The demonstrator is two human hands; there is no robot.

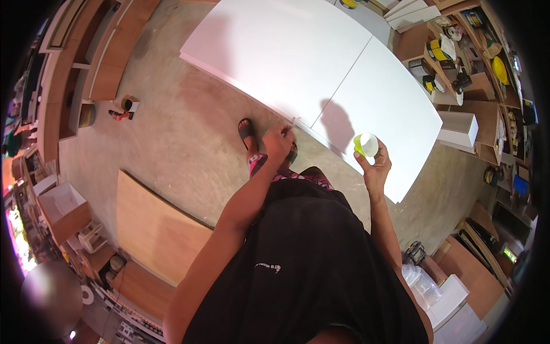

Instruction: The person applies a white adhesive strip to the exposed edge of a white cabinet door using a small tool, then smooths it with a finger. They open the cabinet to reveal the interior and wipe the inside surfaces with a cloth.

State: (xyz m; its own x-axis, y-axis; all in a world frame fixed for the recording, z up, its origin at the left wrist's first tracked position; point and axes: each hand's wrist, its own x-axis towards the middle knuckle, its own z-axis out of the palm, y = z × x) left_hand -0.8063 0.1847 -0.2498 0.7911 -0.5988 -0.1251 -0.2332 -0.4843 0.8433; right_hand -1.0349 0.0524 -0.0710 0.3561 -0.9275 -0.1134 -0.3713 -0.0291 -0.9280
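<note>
Two-handed, apparently mid-work: clamped in right hand [376, 166] over white panels [309, 63], green-and-white cup [367, 146]; clamped in left hand [278, 143] beside white panels, blurred slender item [295, 122]; with finished and remaining portions indiscernible.

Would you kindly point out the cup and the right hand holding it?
Cup [368, 145]: head view, on its white part.
Right hand [376, 168]: head view, on the middle of the hand.
</note>
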